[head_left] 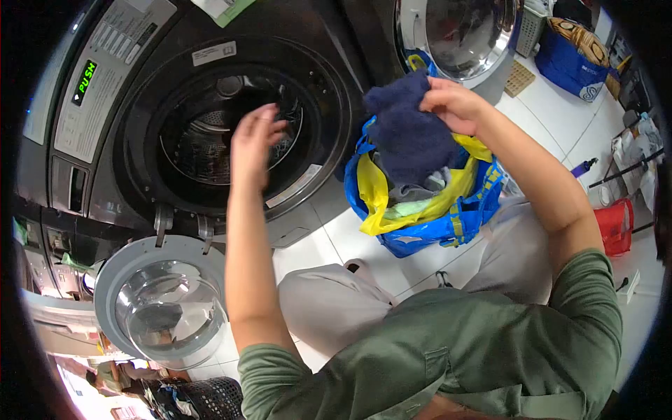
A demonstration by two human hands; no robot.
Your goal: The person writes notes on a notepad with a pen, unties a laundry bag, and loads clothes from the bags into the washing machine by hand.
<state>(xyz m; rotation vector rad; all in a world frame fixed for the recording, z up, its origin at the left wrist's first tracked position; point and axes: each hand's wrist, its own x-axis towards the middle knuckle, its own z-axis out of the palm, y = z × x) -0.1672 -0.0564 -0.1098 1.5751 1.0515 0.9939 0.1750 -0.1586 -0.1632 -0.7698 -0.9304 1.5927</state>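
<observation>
My right hand [453, 105] pinches the upper edge of a dark blue cloth [413, 133], soft and fuzzy like a towel. The cloth hangs bunched over a blue bag [420, 238] with a yellow bag [374, 192] inside it. Grey and pale green laundry [411, 208] shows in the yellow bag. My left hand [255, 143] is raised in front of the open washing machine drum [199, 143]. It holds nothing; its fingers are loosely bent, partly apart and slightly blurred. The machine's round door [105, 297] is swung open beside my left arm.
A green display [85, 77] on the machine reads PUSH. Another open round door [462, 35] stands beyond the bag. A dark blue bag [570, 70] and a red basket [614, 227] are on the right. At lower left is a black laundry basket [217, 395].
</observation>
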